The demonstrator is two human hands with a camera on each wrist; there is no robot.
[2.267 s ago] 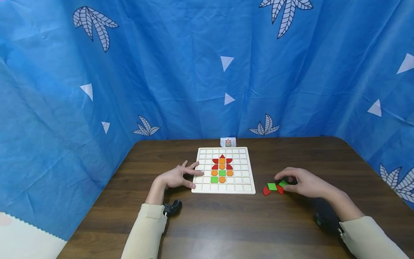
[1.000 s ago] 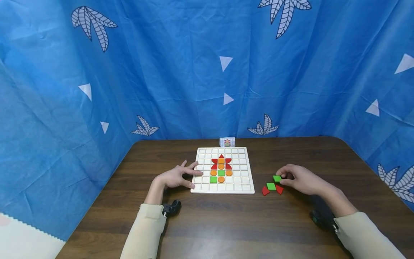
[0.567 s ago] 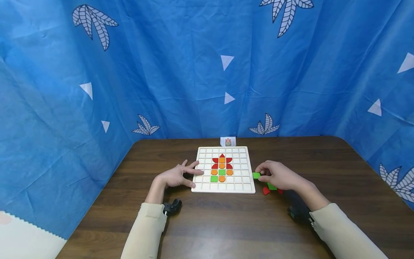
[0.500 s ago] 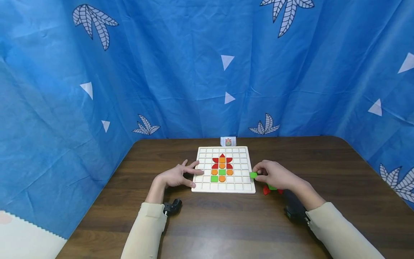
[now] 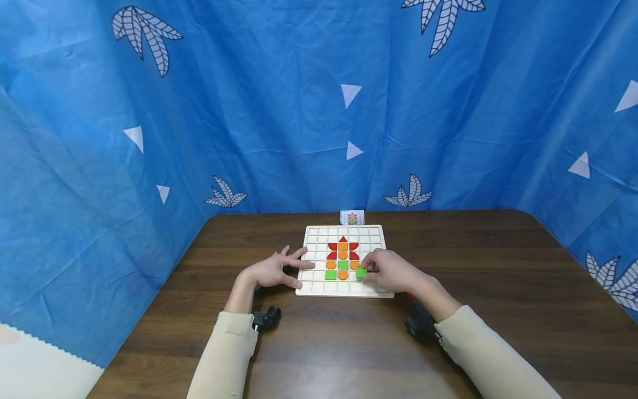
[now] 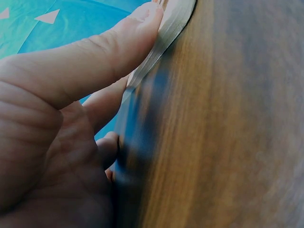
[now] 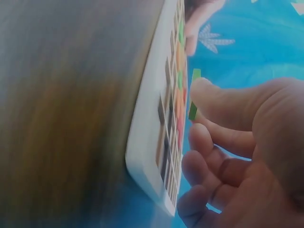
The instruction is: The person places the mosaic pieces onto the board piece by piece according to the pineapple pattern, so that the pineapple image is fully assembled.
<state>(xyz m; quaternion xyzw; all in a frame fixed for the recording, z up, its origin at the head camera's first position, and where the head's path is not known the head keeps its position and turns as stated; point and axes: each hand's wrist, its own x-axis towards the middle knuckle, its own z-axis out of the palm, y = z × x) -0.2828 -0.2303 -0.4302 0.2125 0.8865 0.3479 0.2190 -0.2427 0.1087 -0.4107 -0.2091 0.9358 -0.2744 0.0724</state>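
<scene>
My right hand (image 5: 396,271) pinches a green square tile (image 5: 361,273) between thumb and fingers, over the lower right part of the white grid board (image 5: 374,239). In the right wrist view that tile (image 7: 194,107) stands edge-on, a small gap off the board's surface. Spread fingers of my left hand (image 5: 269,271) rest at the board's left edge, the thumb at its lower left corner. On the board lies a figure of red pieces (image 5: 332,246), orange pieces (image 5: 343,275) and two green squares (image 5: 331,275), just left of the held tile.
A small patterned card (image 5: 351,217) is at the board's far edge. Right of the board, a loose red piece (image 5: 410,297) peeks out by my right wrist, which hides the others. A blue curtain (image 5: 279,138) hangs behind the brown table (image 5: 319,349).
My right hand has picked up the green square tile from the loose pieces at right and carried it left over the board. My left hand stays at the board's edge.
</scene>
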